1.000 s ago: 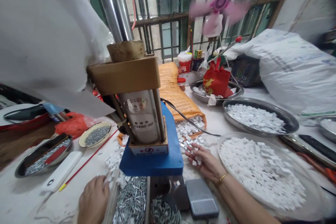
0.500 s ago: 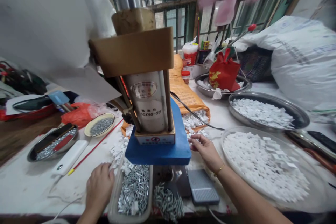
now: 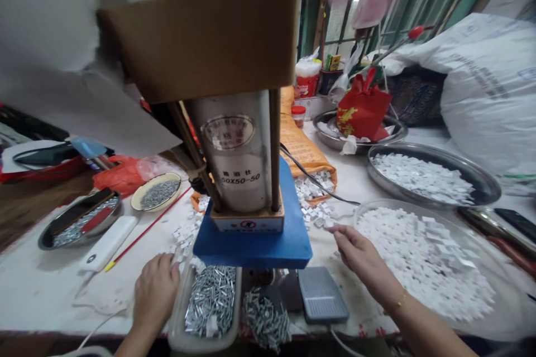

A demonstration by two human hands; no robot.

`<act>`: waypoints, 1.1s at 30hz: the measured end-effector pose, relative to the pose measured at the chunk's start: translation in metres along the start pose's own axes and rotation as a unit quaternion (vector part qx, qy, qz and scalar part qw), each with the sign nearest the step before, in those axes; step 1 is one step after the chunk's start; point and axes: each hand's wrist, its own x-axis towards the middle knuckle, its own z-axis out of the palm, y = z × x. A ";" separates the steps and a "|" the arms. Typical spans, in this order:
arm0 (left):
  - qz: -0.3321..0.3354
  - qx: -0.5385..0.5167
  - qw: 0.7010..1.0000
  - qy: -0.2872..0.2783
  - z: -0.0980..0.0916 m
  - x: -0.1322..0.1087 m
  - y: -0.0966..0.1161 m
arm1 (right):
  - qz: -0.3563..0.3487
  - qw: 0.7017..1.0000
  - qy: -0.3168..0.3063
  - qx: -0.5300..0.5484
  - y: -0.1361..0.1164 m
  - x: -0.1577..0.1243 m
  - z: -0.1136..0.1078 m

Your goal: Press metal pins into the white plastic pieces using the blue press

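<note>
My left hand (image 3: 157, 290) rests on the table left of a clear plastic box of metal screws (image 3: 211, 298). Its fingers are curled in by some small white plastic pieces (image 3: 186, 234); the fingertips are partly hidden. To the right of the blue-based press (image 3: 253, 248), my right hand (image 3: 362, 256) points left with fingers together. Their tips meet close to a scatter of white pieces (image 3: 316, 215), and whatever they hold is too small to name. Below the press base lies a heap of screws (image 3: 268, 318), beside a grey foot pedal (image 3: 322, 293).
A wide tray of white pieces (image 3: 422, 268) spreads at the right, with a steel bowl (image 3: 486, 189) behind. An orange sack (image 3: 307, 150) spills pieces behind the press. A red stick (image 3: 146, 228) and metal dish (image 3: 46, 240) lie left. A pink fan (image 3: 371, 5) stands behind.
My right hand has drawn back to the right, away from the press base. My left hand has barely moved. The view has come closer to the press.
</note>
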 end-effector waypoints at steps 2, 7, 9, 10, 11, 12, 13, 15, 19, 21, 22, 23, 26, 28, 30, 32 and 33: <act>0.000 0.003 1.000 -0.007 -0.001 0.001 0.000 | -0.002 0.998 -0.006 -0.059 0.013 -0.014 -0.003; -0.007 -0.001 1.000 -0.015 0.001 0.002 0.000 | 0.007 0.980 -0.002 -0.201 0.048 -0.038 -0.002; -0.005 -0.001 1.000 -0.016 0.004 0.003 -0.002 | 0.020 0.972 0.015 -0.233 0.051 -0.035 -0.002; -0.002 0.001 1.000 -0.015 0.005 0.003 -0.003 | 0.023 0.969 0.021 -0.245 0.050 -0.031 -0.002; 0.000 0.004 1.000 -0.014 0.006 0.003 -0.004 | 0.024 0.967 0.021 -0.252 0.047 -0.026 -0.002; 0.004 0.006 1.000 -0.014 0.008 0.003 -0.004 | 0.024 0.967 0.013 -0.254 0.044 -0.021 -0.002; 0.007 0.007 1.000 -0.014 0.008 0.004 -0.005 | 0.021 0.968 -0.003 -0.251 0.041 -0.016 -0.001; 0.012 0.006 1.000 -0.014 0.009 0.004 -0.005 | 0.012 0.971 -0.039 -0.235 0.035 -0.009 0.001; 0.000 -0.005 1.000 -0.011 0.003 0.002 -0.002 | 0.017 0.981 -0.046 -0.189 0.029 -0.006 0.003; -0.004 -0.012 1.000 -0.022 -0.001 0.002 0.000 | 0.021 0.986 -0.046 -0.162 0.028 -0.009 0.005; -0.006 -0.017 0.999 -0.029 -0.003 0.001 0.000 | 0.015 0.987 -0.052 -0.149 0.027 -0.010 0.006; -0.007 -0.020 0.999 -0.035 -0.005 0.001 0.001 | 0.004 0.988 -0.063 -0.139 0.025 -0.011 0.008; -0.005 -0.021 0.999 -0.034 -0.006 0.001 0.001 | -0.028 0.987 -0.083 -0.135 0.017 -0.008 0.011; 0.002 -0.018 0.999 -0.026 -0.005 0.001 0.001 | -0.054 0.981 -0.076 -0.170 0.012 0.000 0.012; 0.006 -0.015 1.000 -0.020 -0.002 0.002 0.000 | -0.079 0.972 -0.068 -0.210 0.010 0.010 0.014; 0.005 -0.010 1.000 -0.014 0.001 0.003 -0.001 | -0.097 0.964 -0.076 -0.234 0.010 0.020 0.018; 0.004 -0.007 1.000 -0.009 0.002 0.003 -0.001 | -0.102 0.961 -0.086 -0.242 0.011 0.023 0.022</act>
